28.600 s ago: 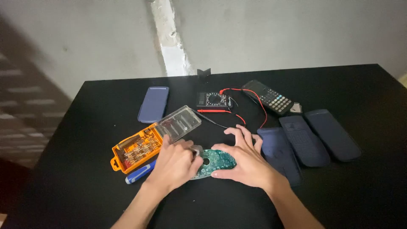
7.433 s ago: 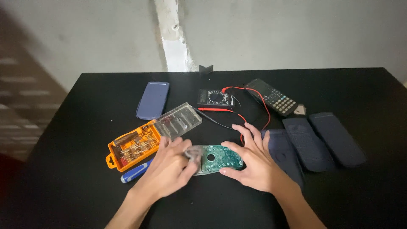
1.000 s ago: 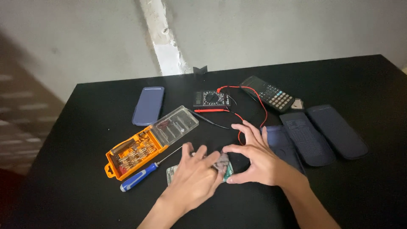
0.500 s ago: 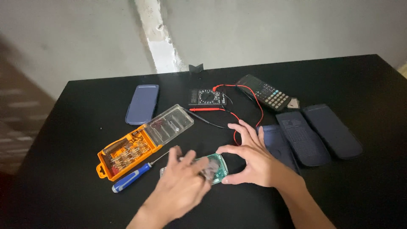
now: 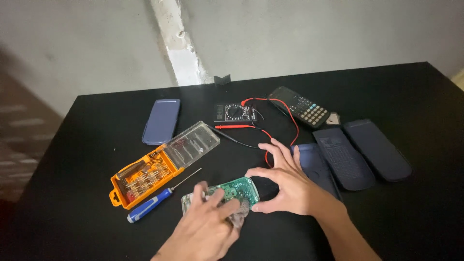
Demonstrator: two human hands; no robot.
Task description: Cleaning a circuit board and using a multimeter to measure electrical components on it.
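Between both hands, green circuit board (image 5: 235, 189)

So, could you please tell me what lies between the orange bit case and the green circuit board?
In the head view, a blue-handled screwdriver lies between the orange bit case and the green circuit board.

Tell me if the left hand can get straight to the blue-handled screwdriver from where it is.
Probably yes. The left hand rests on the green circuit board, and the blue-handled screwdriver lies just to its left on bare black table. Nothing lies between them; the orange bit case sits beyond it.
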